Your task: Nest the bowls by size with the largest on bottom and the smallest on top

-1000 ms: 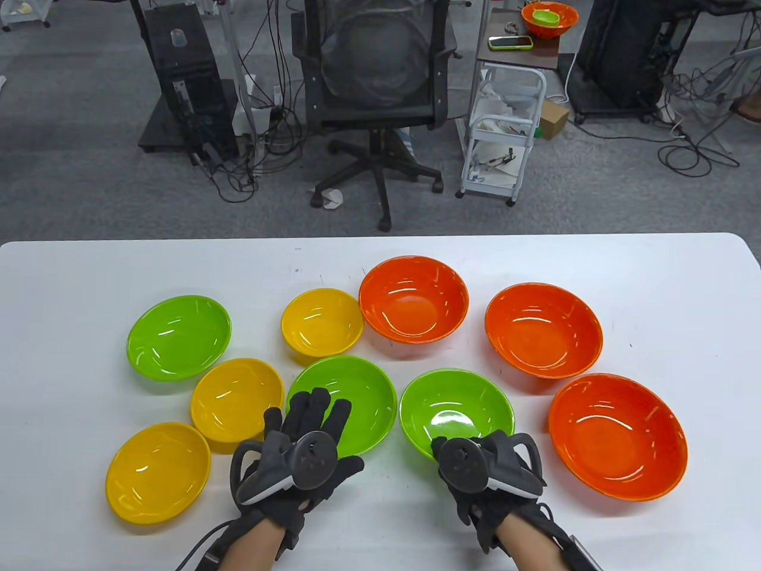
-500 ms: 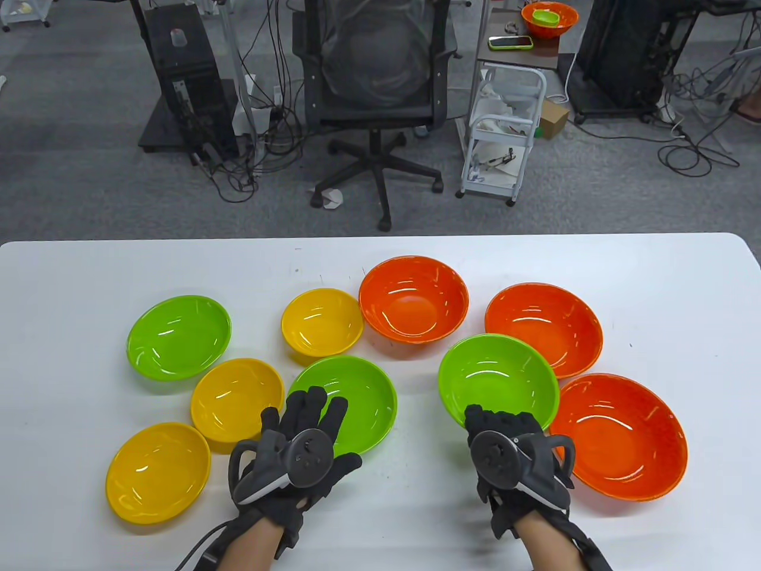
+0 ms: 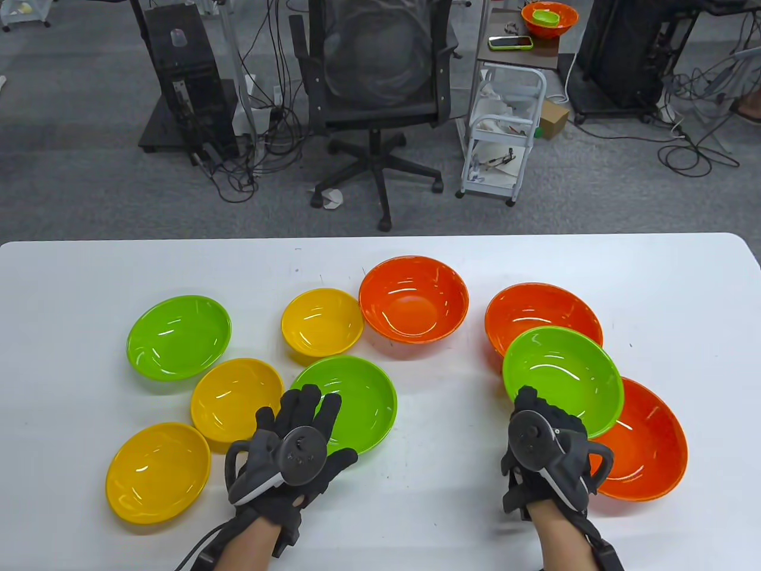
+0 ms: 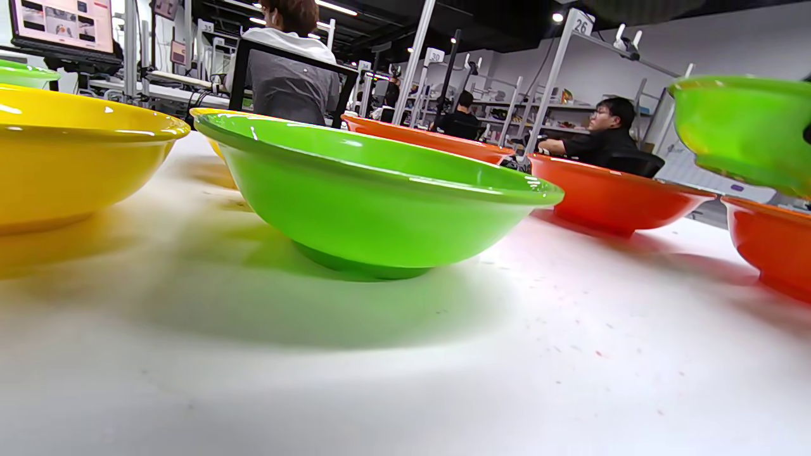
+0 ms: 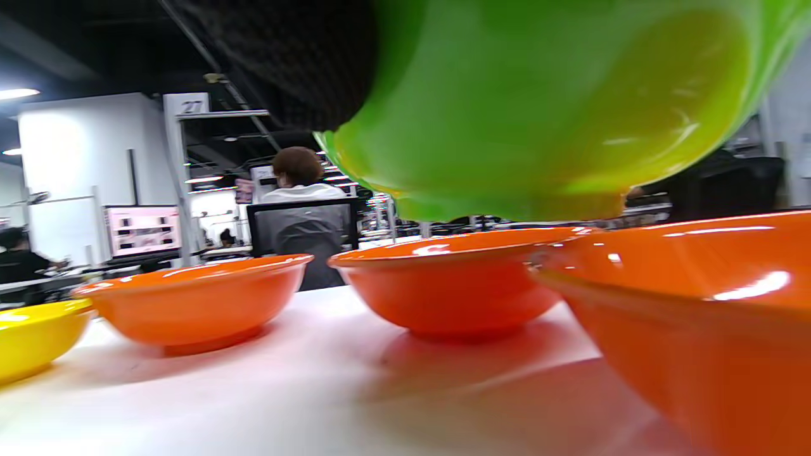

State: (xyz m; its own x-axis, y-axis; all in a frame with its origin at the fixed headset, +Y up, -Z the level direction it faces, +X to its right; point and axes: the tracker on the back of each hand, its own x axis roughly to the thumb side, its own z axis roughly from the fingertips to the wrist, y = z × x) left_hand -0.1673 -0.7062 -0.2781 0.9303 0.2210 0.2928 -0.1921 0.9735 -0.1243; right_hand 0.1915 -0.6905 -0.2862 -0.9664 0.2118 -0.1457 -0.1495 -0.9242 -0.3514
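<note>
My right hand [image 3: 538,419] grips the near rim of a green bowl [image 3: 562,377] and holds it in the air between two orange bowls, the near right one [image 3: 651,455] and the far right one [image 3: 535,306]. From the right wrist view the green bowl's underside [image 5: 557,107] hangs above the orange bowls. My left hand [image 3: 300,416] lies flat with its fingers spread over the near rim of the middle green bowl [image 3: 357,398], which fills the left wrist view [image 4: 374,190]. A third orange bowl [image 3: 413,297] stands at the back centre.
Another green bowl [image 3: 178,336] stands at the left. Three yellow bowls stand at the back centre [image 3: 321,321], left of my left hand [image 3: 235,398] and at the front left [image 3: 157,473]. The white table [image 3: 416,511] ends at its far edge [image 3: 380,238].
My right hand has lifted the green bowl off the table and carried it right and away, to a spot over the orange bowls. My left hand has barely shifted.
</note>
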